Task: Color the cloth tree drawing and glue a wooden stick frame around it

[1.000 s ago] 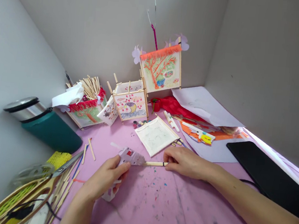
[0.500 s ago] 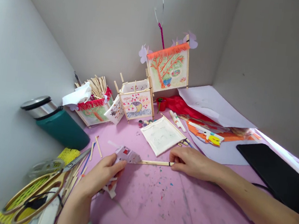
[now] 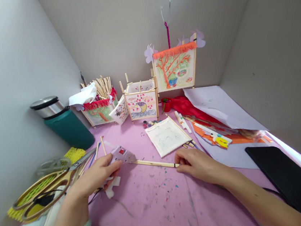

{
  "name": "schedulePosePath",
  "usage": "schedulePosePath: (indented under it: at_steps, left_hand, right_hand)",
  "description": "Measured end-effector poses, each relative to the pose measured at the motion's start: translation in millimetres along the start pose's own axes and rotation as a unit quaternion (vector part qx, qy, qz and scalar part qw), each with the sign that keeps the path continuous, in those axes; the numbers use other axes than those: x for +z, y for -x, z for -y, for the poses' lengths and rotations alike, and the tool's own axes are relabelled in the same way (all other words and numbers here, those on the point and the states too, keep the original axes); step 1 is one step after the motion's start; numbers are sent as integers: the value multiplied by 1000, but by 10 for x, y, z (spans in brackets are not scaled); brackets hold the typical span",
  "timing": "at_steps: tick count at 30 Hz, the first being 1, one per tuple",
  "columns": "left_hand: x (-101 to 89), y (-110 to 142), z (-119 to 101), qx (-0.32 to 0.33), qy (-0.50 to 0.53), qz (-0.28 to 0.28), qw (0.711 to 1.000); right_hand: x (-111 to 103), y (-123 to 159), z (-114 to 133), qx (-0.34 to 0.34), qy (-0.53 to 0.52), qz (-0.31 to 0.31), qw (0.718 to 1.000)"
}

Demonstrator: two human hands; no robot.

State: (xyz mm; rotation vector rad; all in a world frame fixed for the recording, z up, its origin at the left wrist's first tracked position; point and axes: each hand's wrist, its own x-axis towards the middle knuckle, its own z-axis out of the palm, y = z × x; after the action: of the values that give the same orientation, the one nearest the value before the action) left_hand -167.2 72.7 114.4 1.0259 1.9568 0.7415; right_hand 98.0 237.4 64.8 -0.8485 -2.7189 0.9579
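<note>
My left hand is closed around a pale lilac glue gun with a red switch. Its narrow nozzle points right and meets the left part of a thin wooden stick; whether the tip touches the wood I cannot tell. My right hand pinches the stick's right end, beside a small black band. The stick lies nearly level, low over the pink tabletop. Just behind it rests a square frame covered in white cloth or paper. White scraps show under my left hand.
Large scissors and a green tumbler are at left. Behind stand a stick-filled box, an open decorated lantern and a hanging painted panel. On the right are paper sheets, markers and a black phone-like slab.
The glue gun has slid left along the stick with my left hand. My right hand keeps its pinch at the stick's end. The whole view has shifted slightly.
</note>
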Motion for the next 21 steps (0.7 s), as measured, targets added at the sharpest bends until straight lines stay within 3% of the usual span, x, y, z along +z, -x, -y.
schedulePosePath:
  at_steps: [6, 15, 21]
  left_hand:
    - [-63, -1, 77, -4, -12, -5, 1000]
    - [-51, 51, -11, -27, -15, -36, 999]
    - [-50, 45, 0, -23, -20, -28, 999]
  right_hand:
    - [3, 6, -7, 1, -2, 0, 1000]
    - [-8, 10, 23, 1, -3, 4, 1000]
    - [-7, 14, 8, -1, -5, 6, 1000]
